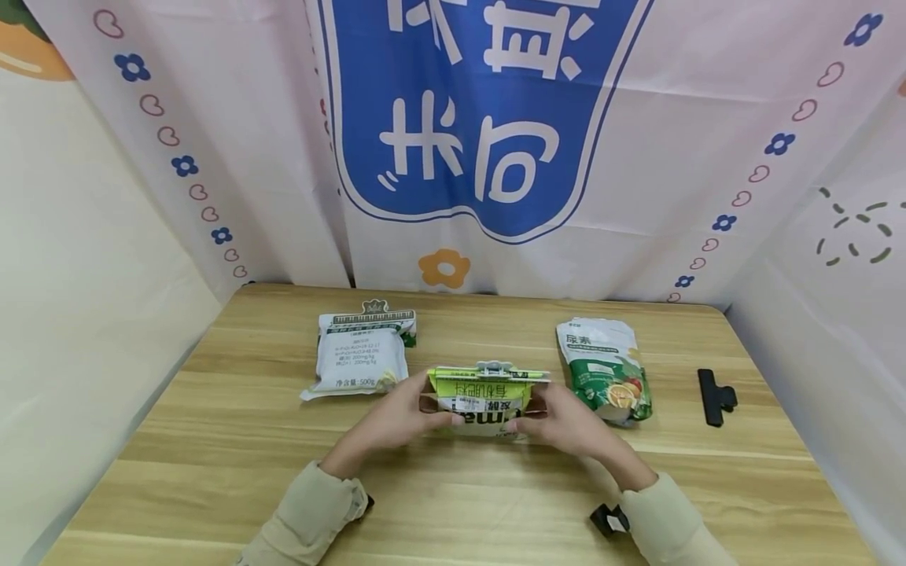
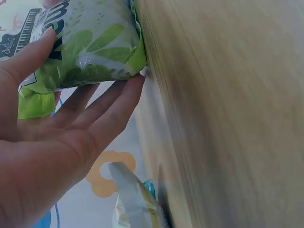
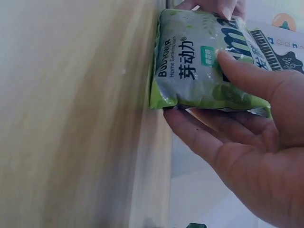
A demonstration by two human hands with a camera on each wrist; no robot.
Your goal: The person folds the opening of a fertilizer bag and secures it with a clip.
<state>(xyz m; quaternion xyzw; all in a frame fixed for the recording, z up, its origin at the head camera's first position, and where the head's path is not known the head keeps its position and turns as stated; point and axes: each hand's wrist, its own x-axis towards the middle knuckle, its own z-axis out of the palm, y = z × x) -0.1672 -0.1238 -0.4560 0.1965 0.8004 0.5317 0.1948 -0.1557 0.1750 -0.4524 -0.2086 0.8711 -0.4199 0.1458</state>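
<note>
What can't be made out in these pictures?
Head view: far side of the green bag, turned away.
Head view: rest of the black object, hidden by the left sleeve.
Left wrist view: rest of the pale bag, cut off by the bottom edge.
Right wrist view: what the dark green thing is; bottom edge cuts it.

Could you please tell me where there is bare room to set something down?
The table is bare left of the left bag, and at the front, between the black items by the left sleeve and right sleeve. It is crowded mid-table, where the left hand and right hand hold the green bag near the right bag.
</note>
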